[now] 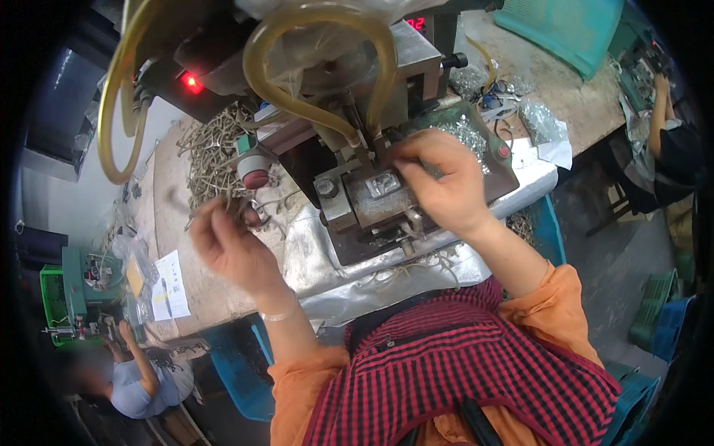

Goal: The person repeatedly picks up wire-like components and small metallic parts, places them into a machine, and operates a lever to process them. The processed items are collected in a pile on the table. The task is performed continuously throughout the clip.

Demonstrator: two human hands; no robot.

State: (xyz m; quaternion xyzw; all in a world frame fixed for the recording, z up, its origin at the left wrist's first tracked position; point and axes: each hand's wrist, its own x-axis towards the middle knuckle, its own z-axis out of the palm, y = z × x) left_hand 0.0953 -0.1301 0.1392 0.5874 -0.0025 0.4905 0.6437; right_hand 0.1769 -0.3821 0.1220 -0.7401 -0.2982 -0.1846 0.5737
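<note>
My left hand (236, 249) is at the near edge of a pile of thin grey-brown cord pieces (216, 152). Its fingers are pinched together and slightly smeared by motion; what they hold is unclear, though a blurred cord-like end shows beside them. Over the right side of the bench press (349, 201), my right hand (445, 182) curls with thumb and fingertips together, close to the press's upper tool. Anything between those fingertips is too small to make out. A small shiny metal die (383, 184) sits on the press block, just left of my right hand.
Yellowish hoses (256, 63) loop above the press. A red push button (255, 178) stands left of it. Small shiny metal parts (465, 137) lie on a green tray at the right. Blue crates (238, 372) flank the bench. Co-workers sit at far left and far right.
</note>
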